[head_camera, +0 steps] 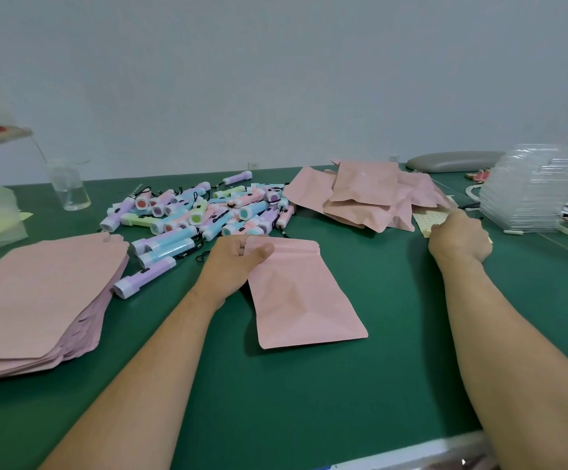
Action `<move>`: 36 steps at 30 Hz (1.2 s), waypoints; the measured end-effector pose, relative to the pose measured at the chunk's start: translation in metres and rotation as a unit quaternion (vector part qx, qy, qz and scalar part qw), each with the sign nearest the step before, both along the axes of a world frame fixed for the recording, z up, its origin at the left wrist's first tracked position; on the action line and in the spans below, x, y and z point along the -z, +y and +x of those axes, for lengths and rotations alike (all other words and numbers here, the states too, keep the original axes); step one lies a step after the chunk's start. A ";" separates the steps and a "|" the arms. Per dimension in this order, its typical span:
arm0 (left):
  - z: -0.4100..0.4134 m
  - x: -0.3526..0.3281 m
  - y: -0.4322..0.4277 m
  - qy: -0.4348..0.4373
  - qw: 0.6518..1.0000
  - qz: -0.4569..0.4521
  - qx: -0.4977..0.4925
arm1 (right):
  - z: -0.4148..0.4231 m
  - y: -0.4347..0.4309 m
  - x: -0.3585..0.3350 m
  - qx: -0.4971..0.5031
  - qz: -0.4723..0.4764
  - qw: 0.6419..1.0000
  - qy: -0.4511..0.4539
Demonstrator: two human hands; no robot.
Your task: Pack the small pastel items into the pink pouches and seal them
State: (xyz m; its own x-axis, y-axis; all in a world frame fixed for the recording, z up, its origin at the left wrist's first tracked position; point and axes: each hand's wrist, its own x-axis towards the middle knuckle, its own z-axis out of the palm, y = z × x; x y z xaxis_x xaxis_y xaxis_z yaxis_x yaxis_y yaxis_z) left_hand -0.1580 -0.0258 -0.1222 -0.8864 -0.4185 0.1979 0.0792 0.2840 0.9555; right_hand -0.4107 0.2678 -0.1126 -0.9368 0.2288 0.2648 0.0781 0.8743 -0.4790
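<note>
Left hand (233, 263) grips pouch (304, 295)

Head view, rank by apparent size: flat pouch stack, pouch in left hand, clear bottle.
1. Flat pouch stack.
2. Pouch gripped by the left hand.
3. Clear bottle; it stands farther back, so true size is unsure.

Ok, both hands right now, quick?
Left hand: grips the pink pouch by its top.
Right hand: fingers curled on the cream dotted sheet.
</note>
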 end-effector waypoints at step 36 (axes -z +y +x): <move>0.003 -0.009 0.003 0.132 0.990 -0.046 0.009 | 0.152 -0.136 -0.025 -0.549 -0.405 0.719 -0.135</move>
